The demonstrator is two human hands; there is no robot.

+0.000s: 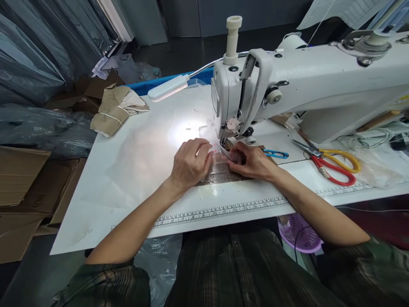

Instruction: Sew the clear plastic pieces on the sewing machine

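Beyond the desk's point(79, 204) left edge, cardboard boxes point(19, 175). On its far left corner, a paper bundle point(110, 111); near the far edge, a slim lamp point(168, 88) glowing over the white top. Back from the middle of the near edge, the left hand point(191, 164), fingers curled narrow at a thin white piece point(218, 150) with red marks; cannot tell whether pinching or pressing. White piece above a brown plate point(220, 175), right beside the foot point(227, 144) of the sewing machine point(287, 81). From the other side, the right hand point(247, 160), thumb and finger pinching the same piece. Likely worst trouble: a pricked fingertip, from working so near the foot; next, puckering or skew, from an uneven pull between the hands. Just right, blue snips point(276, 154), easily knocked by a shift of the right hand. Below the near edge, a purple basket point(300, 238). Towards the right edge, scissors point(338, 162) with blades slightly parted: a possible scratch, from a careless reach.
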